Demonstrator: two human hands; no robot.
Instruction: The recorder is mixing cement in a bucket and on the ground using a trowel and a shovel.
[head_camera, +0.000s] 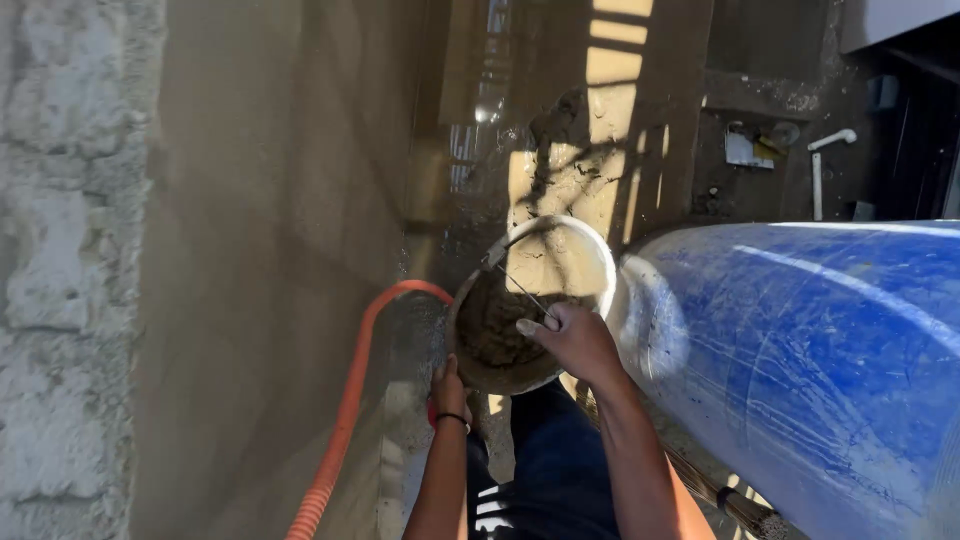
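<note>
My right hand (575, 338) is clenched around the thin wire handle (522, 290) of the round grey bucket of wet brown mortar (500, 330), and my left hand (448, 388) is pressed against the bucket's lower rim from below; whether those fingers are gripping or only propping it I cannot tell. The bucket hangs in the air in front of me, squeezed between the rough plastered wall (270, 250) on my left and the big blue plastic barrel (820, 370) on my right, with the ground far below.

The wire is thin and the load looks heavy, so I judge it could bite into my fingers and slip, or tip the bucket towards its low side and spill mortar down the gap. The orange ribbed hose (350, 410) curves just beside the bucket; the rim could snag on it. A knock against the barrel could also jolt my grip loose.
</note>
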